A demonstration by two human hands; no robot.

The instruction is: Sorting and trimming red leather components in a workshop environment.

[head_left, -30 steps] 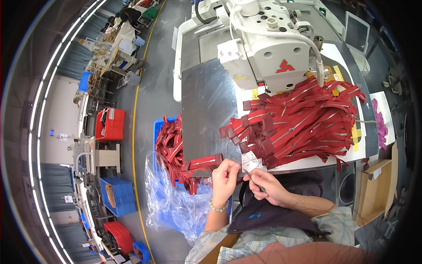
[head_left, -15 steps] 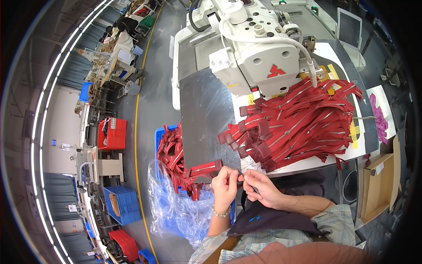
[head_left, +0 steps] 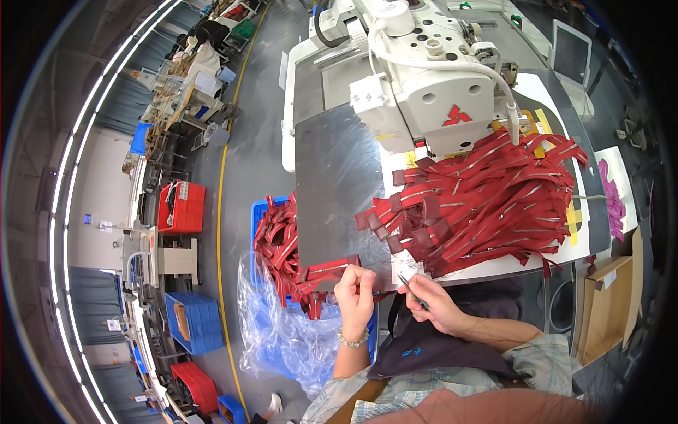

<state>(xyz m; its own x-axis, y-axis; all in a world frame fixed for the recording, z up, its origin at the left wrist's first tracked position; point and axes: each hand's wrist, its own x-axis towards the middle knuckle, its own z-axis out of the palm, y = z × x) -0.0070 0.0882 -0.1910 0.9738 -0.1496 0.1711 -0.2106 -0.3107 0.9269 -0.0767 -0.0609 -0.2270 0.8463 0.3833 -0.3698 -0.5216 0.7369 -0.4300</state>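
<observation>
**Hands closer together at the near desk edge**

Your left hand [head_left: 355, 291] pinches the end of a red zipper strip [head_left: 321, 272]; your right hand [head_left: 439, 305] grips small snips [head_left: 412, 291]. A second ago a white tag showed between them; now it's gone. The red strip pile [head_left: 487, 205] lies right, the sewing machine [head_left: 431, 78] farther off.

grey floor [head_left: 247, 184] w/ yellow line | blue crates [head_left: 194, 323] far left of hands | ceiling strip lights [head_left: 63, 184] | workbenches [head_left: 191, 85] beyond
</observation>
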